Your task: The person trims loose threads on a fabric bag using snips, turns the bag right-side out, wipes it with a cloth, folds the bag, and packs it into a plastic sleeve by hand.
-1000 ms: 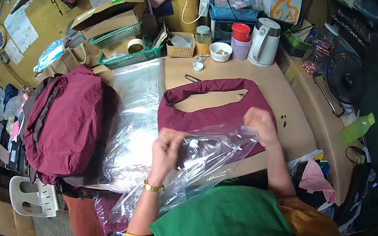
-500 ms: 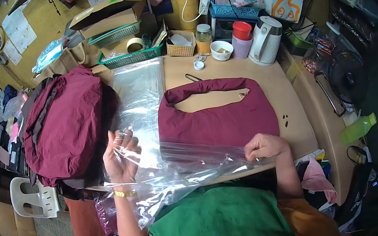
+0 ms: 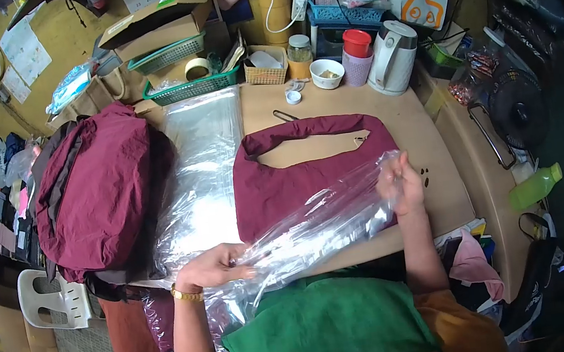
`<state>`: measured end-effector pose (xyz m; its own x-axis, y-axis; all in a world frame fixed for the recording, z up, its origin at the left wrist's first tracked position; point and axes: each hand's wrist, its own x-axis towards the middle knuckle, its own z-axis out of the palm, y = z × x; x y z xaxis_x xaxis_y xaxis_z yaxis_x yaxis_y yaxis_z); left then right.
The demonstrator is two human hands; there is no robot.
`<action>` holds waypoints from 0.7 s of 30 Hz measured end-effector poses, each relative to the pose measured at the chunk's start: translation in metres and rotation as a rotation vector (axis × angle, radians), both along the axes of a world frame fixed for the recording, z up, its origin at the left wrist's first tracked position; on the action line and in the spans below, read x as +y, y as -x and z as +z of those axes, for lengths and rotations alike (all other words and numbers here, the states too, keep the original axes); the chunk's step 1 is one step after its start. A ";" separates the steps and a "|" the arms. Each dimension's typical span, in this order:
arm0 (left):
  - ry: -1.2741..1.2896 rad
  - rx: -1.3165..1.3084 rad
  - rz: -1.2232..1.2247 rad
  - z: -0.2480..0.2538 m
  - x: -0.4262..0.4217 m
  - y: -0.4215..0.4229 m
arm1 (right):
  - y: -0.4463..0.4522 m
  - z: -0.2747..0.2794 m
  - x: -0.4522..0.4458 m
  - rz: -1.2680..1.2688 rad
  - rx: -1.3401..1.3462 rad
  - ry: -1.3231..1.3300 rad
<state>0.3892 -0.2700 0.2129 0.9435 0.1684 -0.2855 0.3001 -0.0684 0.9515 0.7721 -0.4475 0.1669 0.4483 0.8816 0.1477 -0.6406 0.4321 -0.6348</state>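
Note:
A clear plastic bag (image 3: 318, 234) stretches slantwise between my two hands, over the lower part of a maroon handbag (image 3: 284, 188). My left hand (image 3: 214, 265), with a gold watch at the wrist, grips the plastic's left end near the table's front edge. At the raised right end, my right hand (image 3: 401, 185) holds the film between its fingers, beside the handbag's right side. The handbag lies flat, its curved strap away from me and a small metal clasp showing at the strap's right. Part of its lower edge is seen only through the plastic.
A stack of clear plastic bags (image 3: 203, 143) lies left of the handbag. Further left is a pile of maroon bags (image 3: 98, 189). Along the back stand a green basket (image 3: 195, 87), a white bowl (image 3: 327, 74), a red-lidded cup (image 3: 357, 66) and an electric kettle (image 3: 393, 58).
My right hand has risen, lifting its end of the plastic bag. My left hand has come down and inward, closing on the plastic. The maroon handbag stays in place.

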 end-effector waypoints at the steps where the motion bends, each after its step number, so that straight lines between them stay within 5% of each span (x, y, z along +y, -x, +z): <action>1: -0.056 0.007 0.106 -0.016 0.011 0.011 | 0.001 -0.008 -0.007 0.191 -0.094 0.197; 2: -0.114 0.013 0.211 -0.032 0.023 0.021 | 0.006 0.012 -0.004 0.471 -0.628 0.386; 3: 0.246 -0.308 0.533 -0.025 0.026 0.020 | 0.011 0.032 -0.002 0.734 -1.249 0.379; 4: 0.616 -0.629 0.847 -0.015 0.028 0.018 | 0.012 0.027 -0.001 0.733 -1.247 0.382; 5: 1.027 -0.792 0.786 -0.006 0.035 0.021 | 0.012 0.018 0.000 0.764 -1.146 0.278; 6: 1.134 -0.764 0.436 -0.016 0.045 0.032 | 0.014 0.014 0.001 0.792 -1.043 0.177; 7: 0.194 -0.561 0.462 -0.041 0.046 0.042 | 0.019 0.017 0.004 0.491 -0.591 0.098; 9: -0.006 -0.173 0.109 0.018 0.012 0.004 | 0.016 0.016 0.011 0.028 0.098 -0.016; 10: -0.123 -0.027 0.225 -0.019 0.026 0.024 | 0.014 0.013 0.012 0.027 0.102 -0.013; 11: -0.216 0.130 0.332 -0.022 0.028 0.026 | 0.015 0.011 0.014 0.304 -0.221 -0.016; 12: -0.178 -0.118 0.631 -0.025 0.025 0.026 | 0.015 0.010 0.015 0.579 -0.546 -0.018; 13: 0.268 -0.418 0.833 -0.022 0.030 0.027 | 0.014 0.009 0.015 0.855 -0.875 -0.018; 14: 0.896 -0.786 0.909 -0.012 0.030 0.017 | 0.014 0.006 0.015 0.858 -0.873 -0.016; 15: 1.159 -0.761 0.588 -0.014 0.033 0.019 | 0.016 0.001 0.014 0.745 -0.823 0.004; 16: 1.155 -0.703 0.452 -0.025 0.034 0.027 | 0.017 -0.001 0.014 0.636 -0.774 0.022; 17: 1.137 -0.647 0.314 -0.022 0.029 0.027 | 0.020 0.004 0.022 0.386 -0.376 -0.110; 18: 0.393 -0.410 0.283 -0.016 0.029 0.023 | 0.023 0.011 0.023 0.064 0.277 0.057; 19: -0.325 -0.129 0.178 -0.009 0.028 0.018 | 0.010 0.002 0.026 0.315 0.194 0.064; 20: -0.007 0.119 0.090 -0.001 0.027 0.018 | 0.013 0.006 0.026 0.477 -0.248 0.135; 21: -0.014 -0.061 0.317 -0.023 0.038 0.028 | 0.018 0.012 0.027 0.594 -0.726 0.119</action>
